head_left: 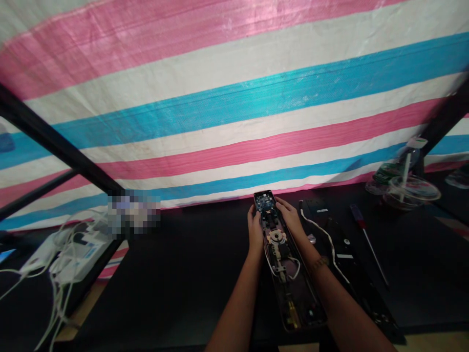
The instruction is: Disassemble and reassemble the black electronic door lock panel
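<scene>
Between my hands is a smart door lock body (280, 249), a long dark casing with its inside facing up. A blue circuit board (265, 201) sits at its far end, a round mechanism near the middle, and a looped white wire and brass-coloured parts lower down. My left hand (255, 229) grips its left edge near the far end. Opposite, my right hand (290, 218) holds the right edge. The near end lies low, close to the table's front edge. Some fingertips are hidden behind the casing.
To the right lie a long black cover panel (361, 278), a white cable (328, 234) and a screwdriver (368, 244). Behind stand a plastic bottle (410, 154) and a clear cup (408, 195) with a straw. White boxes (78, 256) and tangled cords are at left; a striped sheet (234, 107) hangs behind.
</scene>
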A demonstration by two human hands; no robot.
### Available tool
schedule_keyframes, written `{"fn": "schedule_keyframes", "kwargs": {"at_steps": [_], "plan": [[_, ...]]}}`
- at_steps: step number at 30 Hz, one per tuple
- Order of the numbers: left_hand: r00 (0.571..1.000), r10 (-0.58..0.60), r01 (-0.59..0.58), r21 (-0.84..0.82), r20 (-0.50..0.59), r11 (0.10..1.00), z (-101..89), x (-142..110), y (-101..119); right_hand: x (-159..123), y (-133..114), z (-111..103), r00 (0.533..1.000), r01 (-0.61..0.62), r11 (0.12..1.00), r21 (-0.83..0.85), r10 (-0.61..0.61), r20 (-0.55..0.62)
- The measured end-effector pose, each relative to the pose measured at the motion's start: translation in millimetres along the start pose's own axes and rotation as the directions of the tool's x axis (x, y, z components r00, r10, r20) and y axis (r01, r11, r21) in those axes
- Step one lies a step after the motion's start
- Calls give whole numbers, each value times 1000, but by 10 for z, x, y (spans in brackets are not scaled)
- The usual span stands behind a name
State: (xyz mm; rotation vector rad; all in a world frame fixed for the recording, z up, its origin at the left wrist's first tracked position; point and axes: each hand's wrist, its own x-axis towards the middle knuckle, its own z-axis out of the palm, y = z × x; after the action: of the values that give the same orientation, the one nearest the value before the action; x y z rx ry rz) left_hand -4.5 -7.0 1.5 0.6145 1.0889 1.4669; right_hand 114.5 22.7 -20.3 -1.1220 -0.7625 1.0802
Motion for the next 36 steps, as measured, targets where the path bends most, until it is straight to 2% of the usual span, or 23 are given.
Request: {"fn": "schedule_keyframes", "kwargs": {"at_steps": [5, 11, 17, 24, 33, 36], "plan": [[1000, -11, 10, 27, 17, 1000, -17, 45, -12, 3, 48, -10, 999, -23, 1000, -13, 22, -33], [999, 30, -30, 18, 35, 999, -25, 30, -36, 1, 63, -3, 999, -9, 1000, -4, 9, -31], [991, 97, -97, -1, 93, 995, -48, -23, -46, -54, -8, -8, 999, 50, 998, 24, -50, 0], [970, 171, -168, -37, 170, 985, -24, -93, 19, -122, -51, -2, 998, 61, 991, 117, -63, 20], [943, 194, -187, -53, 271, 981, -32, -166, 70, -202, -160, 34, 996, 71, 980, 185, -79, 35], [938, 211, -206, -46, 274, 977, -18, -190, 95, -220, -198, 32, 994, 88, 978, 188, -97, 43]]}}
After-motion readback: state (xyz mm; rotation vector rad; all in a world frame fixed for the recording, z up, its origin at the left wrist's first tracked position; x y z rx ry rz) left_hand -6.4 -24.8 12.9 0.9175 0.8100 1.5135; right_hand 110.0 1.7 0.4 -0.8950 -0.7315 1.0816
